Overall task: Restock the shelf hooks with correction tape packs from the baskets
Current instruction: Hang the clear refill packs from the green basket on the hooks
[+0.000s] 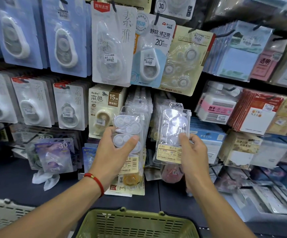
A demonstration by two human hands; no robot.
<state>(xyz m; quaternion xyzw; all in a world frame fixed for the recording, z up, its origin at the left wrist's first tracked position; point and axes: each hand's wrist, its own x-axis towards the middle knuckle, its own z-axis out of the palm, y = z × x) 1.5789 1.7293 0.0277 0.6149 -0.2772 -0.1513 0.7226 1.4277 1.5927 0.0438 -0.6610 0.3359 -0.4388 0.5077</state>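
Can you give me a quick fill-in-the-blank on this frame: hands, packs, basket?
1. The left hand wears a ____ bracelet on its wrist.
2. Each hand holds one clear ____ of correction tape; the right hand grips the right pack near its bottom label.
3. The basket at the bottom edge of the view is ____ in colour.
4. The left pack is gripped with the thumb on its ____ side.

Missing words: red; pack; green; front
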